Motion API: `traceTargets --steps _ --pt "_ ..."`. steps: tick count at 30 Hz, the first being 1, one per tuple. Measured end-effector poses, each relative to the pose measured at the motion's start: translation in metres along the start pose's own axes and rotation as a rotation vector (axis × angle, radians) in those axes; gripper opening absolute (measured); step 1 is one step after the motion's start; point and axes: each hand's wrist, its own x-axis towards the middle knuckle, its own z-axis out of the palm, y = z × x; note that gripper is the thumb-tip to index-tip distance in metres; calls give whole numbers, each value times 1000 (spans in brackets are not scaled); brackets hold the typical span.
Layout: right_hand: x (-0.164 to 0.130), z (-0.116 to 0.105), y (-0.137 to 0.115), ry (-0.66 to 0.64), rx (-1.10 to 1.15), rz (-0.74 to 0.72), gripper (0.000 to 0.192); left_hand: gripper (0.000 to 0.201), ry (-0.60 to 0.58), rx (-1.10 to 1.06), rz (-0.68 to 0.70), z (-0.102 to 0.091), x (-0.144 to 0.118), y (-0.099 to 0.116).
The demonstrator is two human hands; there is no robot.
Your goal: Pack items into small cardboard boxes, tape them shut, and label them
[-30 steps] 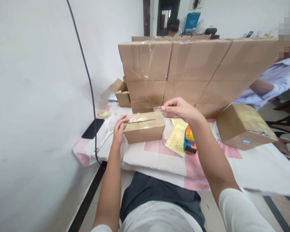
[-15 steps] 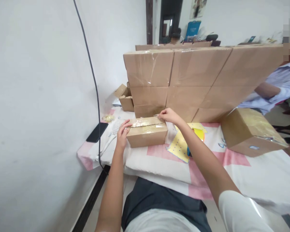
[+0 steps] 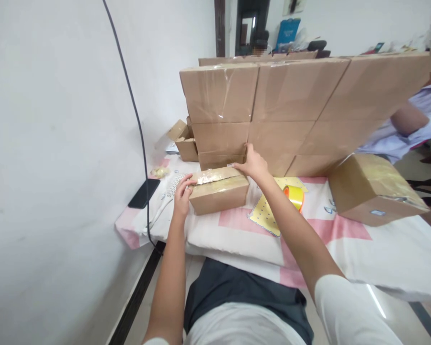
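A small cardboard box [image 3: 221, 197] lies on the cloth-covered table, clear tape shining along its top. Its far top flap stands slightly apart, leaving a dark gap. My left hand [image 3: 182, 197] grips the box's left end, fingers over the top edge. At the far right corner, my right hand [image 3: 255, 166] has thumb and forefinger spread apart. The thumb is at the top edge; whether it touches tape there I cannot tell. Right of the box, a yellow tape roll [image 3: 295, 195] rests by a yellow dotted patch [image 3: 267, 215] of the cloth, partly behind my right forearm.
Stacked cardboard boxes [image 3: 287, 100] form a wall behind. A larger box [image 3: 377, 191] sits at right, a small open box [image 3: 187, 146] at back left. A black phone [image 3: 143, 194] and a hanging cable [image 3: 138, 120] are at left. Another person's sleeve [image 3: 424, 115] shows far right.
My right hand has opened from a pinch at the box's far right corner, its forefinger now raised. The left hand stays on the box. The view has shifted slightly, and the tape roll shows more.
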Motion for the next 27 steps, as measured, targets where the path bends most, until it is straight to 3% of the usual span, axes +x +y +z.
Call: traceTargets --steps 1,3,4,6,12,17,21,27 --pt "-2 1 3 30 30 -68 81 24 2 -11 0 1 -1 0" --pt "-8 6 11 -10 94 -275 55 25 2 -40 -7 3 -3 0" --pt "-11 8 15 -74 127 -359 44 26 -2 -54 -11 4 -3 1" --pt "-14 11 19 -246 186 -413 40 26 -10 -68 -17 5 -3 0" --pt "-5 -8 19 -649 203 -298 92 26 7 -86 -33 8 -1 -1" --pt "7 -18 27 -783 217 -334 104 26 8 -106 -28 9 -2 -2" --pt "0 -9 36 -719 285 -298 98 28 -1 -92 -25 9 -3 -3" --pt "-56 12 53 -302 589 -26 74 28 -3 -89 -16 9 -3 -3"
